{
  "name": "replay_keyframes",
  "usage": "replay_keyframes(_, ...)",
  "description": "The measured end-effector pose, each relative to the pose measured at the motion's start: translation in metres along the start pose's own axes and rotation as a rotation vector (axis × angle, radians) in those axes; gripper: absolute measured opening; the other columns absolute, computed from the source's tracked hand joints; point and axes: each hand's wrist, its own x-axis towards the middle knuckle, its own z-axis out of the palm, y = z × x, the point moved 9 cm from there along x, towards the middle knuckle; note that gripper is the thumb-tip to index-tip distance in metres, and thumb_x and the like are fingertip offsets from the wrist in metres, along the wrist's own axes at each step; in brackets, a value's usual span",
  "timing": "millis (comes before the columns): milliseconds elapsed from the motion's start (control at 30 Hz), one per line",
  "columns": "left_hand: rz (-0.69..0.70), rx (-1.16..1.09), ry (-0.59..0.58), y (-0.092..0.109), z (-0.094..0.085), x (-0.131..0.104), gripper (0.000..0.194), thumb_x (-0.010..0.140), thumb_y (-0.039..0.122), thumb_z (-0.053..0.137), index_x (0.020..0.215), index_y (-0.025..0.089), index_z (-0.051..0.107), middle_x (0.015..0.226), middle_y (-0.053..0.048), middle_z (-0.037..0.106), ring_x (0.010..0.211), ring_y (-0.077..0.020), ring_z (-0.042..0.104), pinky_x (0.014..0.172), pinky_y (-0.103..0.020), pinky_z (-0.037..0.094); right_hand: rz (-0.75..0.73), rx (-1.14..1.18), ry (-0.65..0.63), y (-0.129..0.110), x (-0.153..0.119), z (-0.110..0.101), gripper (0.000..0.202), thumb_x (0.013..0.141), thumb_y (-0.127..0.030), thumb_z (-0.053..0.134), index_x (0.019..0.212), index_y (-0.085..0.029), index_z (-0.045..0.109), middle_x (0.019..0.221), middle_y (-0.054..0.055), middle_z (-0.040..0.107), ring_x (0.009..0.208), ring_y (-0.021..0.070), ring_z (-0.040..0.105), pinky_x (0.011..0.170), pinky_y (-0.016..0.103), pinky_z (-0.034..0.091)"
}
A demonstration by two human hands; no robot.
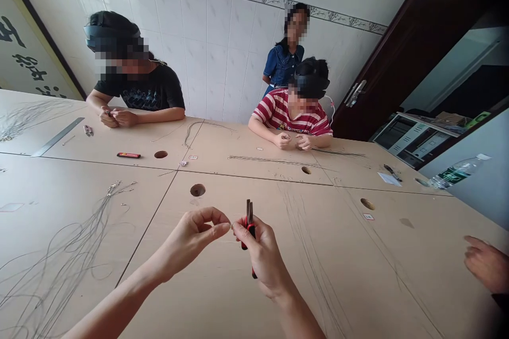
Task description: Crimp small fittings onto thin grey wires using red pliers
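My left hand (196,235) is closed in a pinch, thumb against forefinger, at the middle of the table. Its fingertips meet those of my right hand (265,259) over a tiny light-coloured piece (231,226), too small to name. Pliers (250,230) with red and black handles are held in my right hand, their jaws pointing up and away from me. The thumb and forefinger of that hand also pinch at the tiny piece. A bundle of thin wires (85,246) with small metal ends lies to the left. More long thin wires (308,254) stretch across the table to the right.
Across the table (191,296) sit two people (147,87) (292,111), with another person (287,61) standing behind. Someone's hand (487,265) reaches in at right. Nearby are a cable hole (198,190), a red box cutter (128,155), a steel ruler (58,137) and a bottle (459,171).
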Motion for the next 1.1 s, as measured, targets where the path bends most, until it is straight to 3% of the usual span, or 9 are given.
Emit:
replay_keyframes(167,-0.037,0.088,0.019,-0.005,0.006,0.004,0.031,0.081,0.048,0.055,0.069,0.020,0.055,0.054,0.005,0.026,0.051,-0.0099,0.017,0.046,-0.026,0.014,-0.040,-0.103,0.046,-0.001,-0.003,-0.011,0.027,0.086,-0.041,0.056,0.071,-0.019,0.050,0.065,-0.003,0.038,0.062,0.0111,0.032,0.058,0.025,0.030)
replay_keyframes(400,-0.030,0.115,-0.008,-0.006,0.015,0.009,0.028,0.080,0.045,0.055,0.066,0.020,0.053,0.052,0.006,0.026,0.050,-0.0099,0.018,0.046,-0.025,0.015,-0.072,-0.140,0.056,-0.006,-0.009,-0.023,0.026,0.087,-0.043,0.055,0.075,-0.019,0.053,0.066,-0.003,0.041,0.062,0.0107,0.036,0.059,0.025,0.031)
replay_keyframes(467,-0.033,0.087,-0.008,-0.006,0.016,0.010,0.031,0.079,0.048,0.056,0.066,0.020,0.053,0.055,0.005,0.031,0.050,-0.0098,0.020,0.046,-0.025,0.017,-0.078,-0.149,0.114,-0.007,-0.010,-0.042,0.027,0.086,-0.044,0.056,0.079,-0.019,0.058,0.069,-0.002,0.046,0.065,0.0119,0.041,0.061,0.025,0.034)
replay_keyframes(600,-0.023,0.055,-0.008,-0.004,0.019,0.014,0.034,0.078,0.053,0.056,0.068,0.020,0.054,0.065,0.001,0.043,0.055,-0.0111,0.026,0.048,-0.025,0.021,-0.067,-0.035,0.521,0.001,-0.020,-0.114,0.030,0.081,-0.049,0.061,0.082,-0.019,0.061,0.068,0.000,0.049,0.067,0.0143,0.045,0.063,0.027,0.036)
replay_keyframes(667,-0.010,0.045,-0.016,0.000,0.023,0.018,0.035,0.078,0.054,0.056,0.067,0.021,0.055,0.065,0.001,0.044,0.056,-0.0119,0.027,0.048,-0.025,0.022,-0.046,0.063,0.595,0.009,-0.024,-0.129,0.030,0.078,-0.049,0.064,0.082,-0.020,0.061,0.068,0.000,0.051,0.064,0.0139,0.044,0.061,0.027,0.036)
replay_keyframes(800,0.024,0.013,-0.024,0.008,0.035,0.025,0.035,0.077,0.054,0.057,0.067,0.021,0.057,0.064,0.001,0.044,0.056,-0.0118,0.027,0.049,-0.024,0.023,-0.008,0.077,0.421,0.012,-0.020,-0.104,0.028,0.078,-0.047,0.065,0.083,-0.019,0.063,0.088,0.004,0.059,0.067,0.0127,0.046,0.061,0.026,0.037)
replay_keyframes(933,0.065,0.043,-0.006,0.017,0.042,0.030,0.035,0.078,0.054,0.056,0.068,0.021,0.060,0.061,0.001,0.047,0.054,-0.0118,0.031,0.046,-0.024,0.022,-0.020,0.015,0.212,-0.003,-0.016,-0.068,0.027,0.083,-0.045,0.060,0.086,-0.018,0.066,0.077,0.002,0.055,0.070,0.0130,0.044,0.064,0.026,0.036)
replay_keyframes(1100,0.084,0.057,0.014,0.019,0.041,0.031,0.034,0.078,0.054,0.056,0.069,0.021,0.062,0.058,0.000,0.051,0.054,-0.0130,0.039,0.044,-0.024,0.023,-0.034,-0.007,0.123,-0.013,-0.012,-0.056,0.025,0.084,-0.042,0.060,0.081,-0.018,0.064,0.071,-0.001,0.049,0.067,0.0117,0.042,0.063,0.025,0.033)
